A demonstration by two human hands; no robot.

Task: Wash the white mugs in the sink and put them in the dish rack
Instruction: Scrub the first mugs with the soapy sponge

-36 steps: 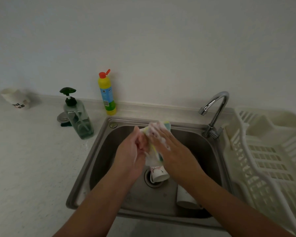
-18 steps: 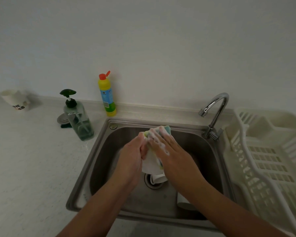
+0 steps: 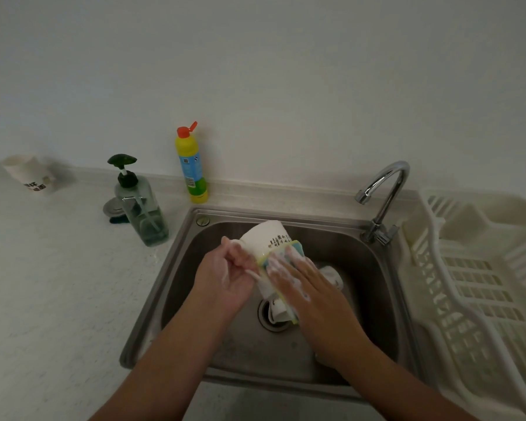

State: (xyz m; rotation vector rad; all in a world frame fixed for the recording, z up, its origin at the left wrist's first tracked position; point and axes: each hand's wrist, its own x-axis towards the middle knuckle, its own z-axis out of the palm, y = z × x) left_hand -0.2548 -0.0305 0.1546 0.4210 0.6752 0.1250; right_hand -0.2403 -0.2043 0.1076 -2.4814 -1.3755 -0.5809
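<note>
- The left hand (image 3: 225,279) holds the white mug (image 3: 263,237) by its handle. The fingers are curled tight around the handle.
- The mug is up in the air over the sink (image 3: 363,268), near the back wall of it. It is tipped over to one side. It has small dark writing on it.
- The right hand (image 3: 305,288) lies flat on a sponge (image 3: 287,253) and presses it on the side of the mug. The fingers are straight and spread, with white soap foam on them. The thumb is hidden, so I cannot tell if it grips the sponge.
- The sponge is yellow and blue-green.
- A second mug (image 3: 278,312) lies on the drain at the bottom of the sink.
- A third mug (image 3: 333,276) peeks out just behind the right hand.
- The tap (image 3: 384,189) stands at the back right corner of the sink.
- The dish rack (image 3: 468,268) sits just beside the sink on the right.
- A soap pump bottle (image 3: 143,215) and a yellow bottle (image 3: 191,165) stand on the counter, left of the sink.
- A white cup (image 3: 31,174) sits far off to the left, and it looks blurry.
</note>
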